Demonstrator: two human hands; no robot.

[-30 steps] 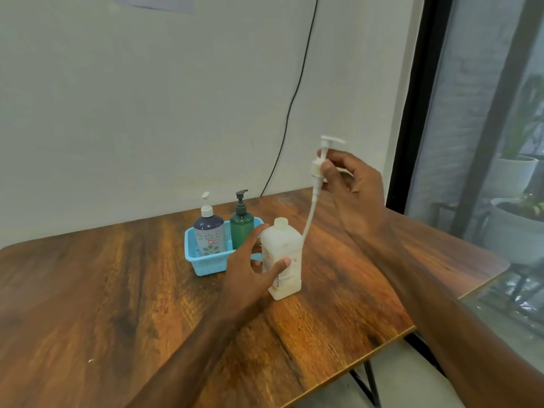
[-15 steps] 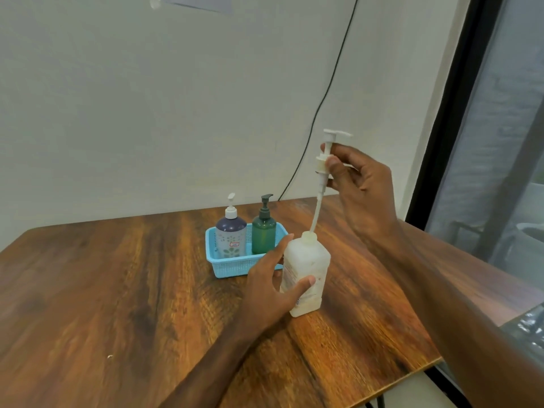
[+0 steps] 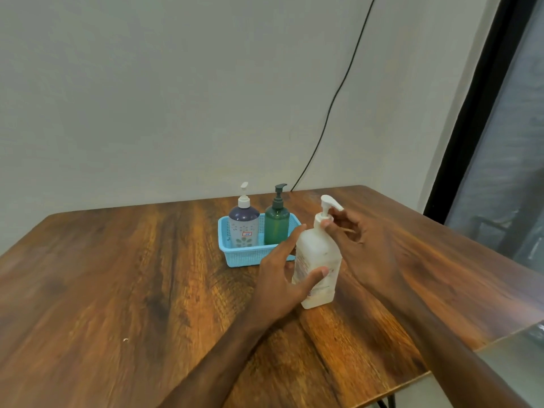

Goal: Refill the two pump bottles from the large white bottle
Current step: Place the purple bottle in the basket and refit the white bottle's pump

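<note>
- The large white bottle point(image 3: 319, 254) has reddish print down its side, partly behind the thumb and too blurred to read.
- The purple pump bottle point(image 3: 243, 228) carries a small red-edged sticker low on its front; the writing on it is too small to make out. There is a pale leaf pattern beneath it.
- The green pump bottle point(image 3: 276, 226) shows no label on the side facing the camera.
- The large white bottle stands upright on the wooden table point(image 3: 117, 275), just in front of the blue basket point(image 3: 235, 256), with its white pump point(image 3: 327, 205) seated in the neck.
- The left hand point(image 3: 281, 279) grips the bottle's body, with the thumb across the front and the fingers reaching round the far side.
- The right hand point(image 3: 354, 241) sits just right of the bottle's top, its fingertips pinching the pump's collar under the spout.
- Both pump bottles stand upright side by side inside the basket, purple on the left, beyond the left hand and untouched.
- A black cable point(image 3: 332, 104) runs down the wall behind the table.
</note>
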